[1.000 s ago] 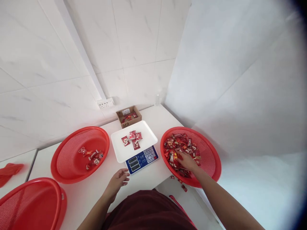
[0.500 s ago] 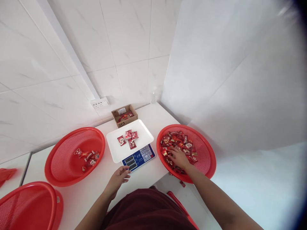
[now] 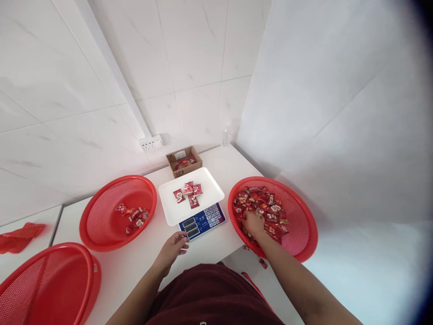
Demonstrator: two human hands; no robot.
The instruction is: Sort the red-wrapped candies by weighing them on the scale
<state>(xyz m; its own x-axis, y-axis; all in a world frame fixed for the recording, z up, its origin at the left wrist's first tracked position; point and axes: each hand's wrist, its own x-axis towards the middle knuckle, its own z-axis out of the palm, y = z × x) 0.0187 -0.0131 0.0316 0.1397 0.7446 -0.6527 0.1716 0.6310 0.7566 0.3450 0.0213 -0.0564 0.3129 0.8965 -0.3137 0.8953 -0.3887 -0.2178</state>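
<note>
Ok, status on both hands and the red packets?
Right hand among red packets in the fullest basket, grip unclear. Left hand by the scale, nothing visible in it. Four packets on the white tray. Nothing seen blocking either hand.

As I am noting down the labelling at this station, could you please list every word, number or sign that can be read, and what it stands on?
"SF": on the front of the cardboard box.
"7 8 9 4 5 6 1 2 3 0": number keys on the scale.
Too small or blurred to read: the scale's other markings, the box's white label, the printing on the red packets.
</note>
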